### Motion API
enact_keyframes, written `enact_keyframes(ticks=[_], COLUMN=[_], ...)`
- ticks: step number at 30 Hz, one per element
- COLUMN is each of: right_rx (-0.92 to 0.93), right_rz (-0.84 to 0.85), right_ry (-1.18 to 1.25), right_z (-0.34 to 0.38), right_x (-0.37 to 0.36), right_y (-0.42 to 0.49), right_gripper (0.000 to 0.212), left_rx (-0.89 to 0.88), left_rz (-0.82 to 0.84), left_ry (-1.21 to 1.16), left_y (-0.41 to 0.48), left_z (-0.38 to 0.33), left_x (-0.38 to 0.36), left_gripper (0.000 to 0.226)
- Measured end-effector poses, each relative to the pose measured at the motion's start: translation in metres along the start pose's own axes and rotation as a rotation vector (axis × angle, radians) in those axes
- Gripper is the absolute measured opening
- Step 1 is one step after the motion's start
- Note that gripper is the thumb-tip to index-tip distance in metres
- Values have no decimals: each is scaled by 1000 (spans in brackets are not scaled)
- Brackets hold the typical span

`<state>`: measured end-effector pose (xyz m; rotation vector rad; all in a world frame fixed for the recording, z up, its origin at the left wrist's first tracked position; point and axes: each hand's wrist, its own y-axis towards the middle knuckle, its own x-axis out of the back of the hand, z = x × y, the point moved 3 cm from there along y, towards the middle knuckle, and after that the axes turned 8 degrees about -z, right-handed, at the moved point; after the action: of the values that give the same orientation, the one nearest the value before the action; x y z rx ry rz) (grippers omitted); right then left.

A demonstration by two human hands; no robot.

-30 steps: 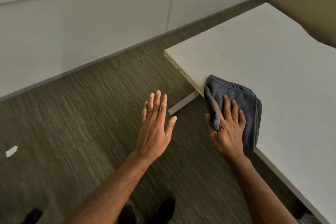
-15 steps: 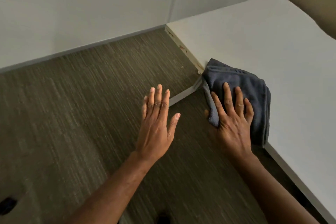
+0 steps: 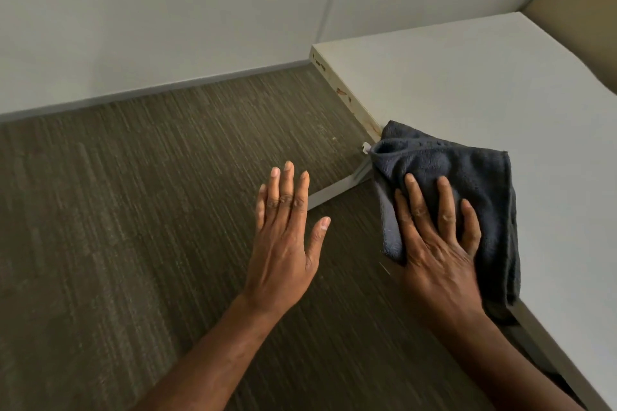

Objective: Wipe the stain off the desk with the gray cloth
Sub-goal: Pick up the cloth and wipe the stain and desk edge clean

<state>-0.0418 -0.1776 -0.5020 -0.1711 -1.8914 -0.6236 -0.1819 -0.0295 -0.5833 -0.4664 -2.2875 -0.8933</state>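
Head view | cloth (image 3: 467, 170) pressed flat on table (image 3: 500, 83) edge by spread right hand (image 3: 437, 243), slid nearer stains (image 3: 342, 92) | left hand (image 3: 283, 240) spread, idle

One head-worn view looks forward and steeply down from above the desk (image 3: 467, 83) edge — carpet (image 3: 133, 210) fills the left, the desktop the right. Both forearms enter from the bottom edge, close to the lens — the wall (image 3: 167, 10) lies beyond.
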Motion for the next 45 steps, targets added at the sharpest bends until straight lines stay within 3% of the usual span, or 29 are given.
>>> enact_keyframes(ticks=[9, 25, 45], right_rx=[88, 139, 131], right_rz=[44, 23, 33], right_ry=[-65, -130, -144], right_z=[8, 33, 62], right_x=[-2, -16, -32], right_y=[13, 66, 133], right_gripper=[75, 75, 79], left_rx=[-21, -179, -188], left_rz=[-66, -112, -131], left_ry=[7, 41, 87], left_y=[8, 53, 114], left_z=[1, 17, 67], left_x=[-11, -32, -31], left_gripper=[69, 64, 67])
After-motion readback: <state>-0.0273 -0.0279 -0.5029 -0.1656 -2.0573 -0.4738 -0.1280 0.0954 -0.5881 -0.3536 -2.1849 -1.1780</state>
